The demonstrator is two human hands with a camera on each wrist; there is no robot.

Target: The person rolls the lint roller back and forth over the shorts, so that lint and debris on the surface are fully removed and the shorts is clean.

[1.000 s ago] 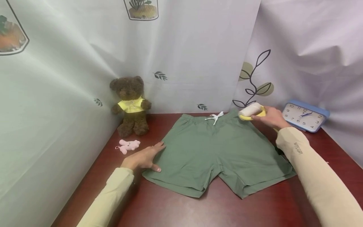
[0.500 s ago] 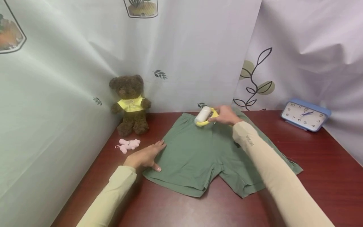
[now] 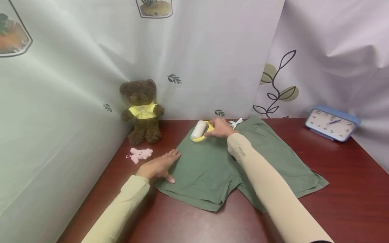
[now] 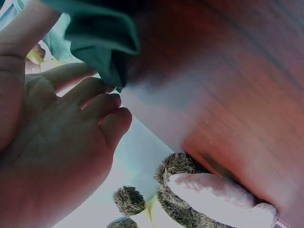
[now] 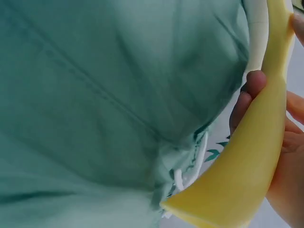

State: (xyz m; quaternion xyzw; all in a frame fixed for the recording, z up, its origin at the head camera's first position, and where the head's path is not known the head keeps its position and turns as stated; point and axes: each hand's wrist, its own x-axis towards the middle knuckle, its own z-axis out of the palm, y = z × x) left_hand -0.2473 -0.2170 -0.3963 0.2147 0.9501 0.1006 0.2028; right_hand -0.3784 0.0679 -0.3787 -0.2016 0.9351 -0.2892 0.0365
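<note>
Green shorts [image 3: 206, 172] lie spread on the dark red table, their white drawstring [image 3: 236, 123] at the far waistband. My right hand [image 3: 223, 128] grips the yellow handle [image 5: 247, 161] of a lint roller, and its white roll [image 3: 199, 131] is over the upper left of the shorts near the waistband. Whether the roll touches the cloth cannot be made out. My left hand [image 3: 160, 166] rests with fingers spread along the left leg's outer edge. Seen from the left wrist, the fingertips [image 4: 114, 123] are beside a fold of green cloth [image 4: 102, 45].
A brown teddy bear [image 3: 141, 111] in a yellow shirt sits at the back left, with a small pink plush toy [image 3: 140, 154] before it. At the right stands a blue clock [image 3: 332, 123]. Pale printed curtains [image 3: 206, 60] border the table [image 3: 349, 195].
My right hand has carried the lint roller leftward along the waistband, from the right end to the upper left of the shorts. The left hand has kept its place.
</note>
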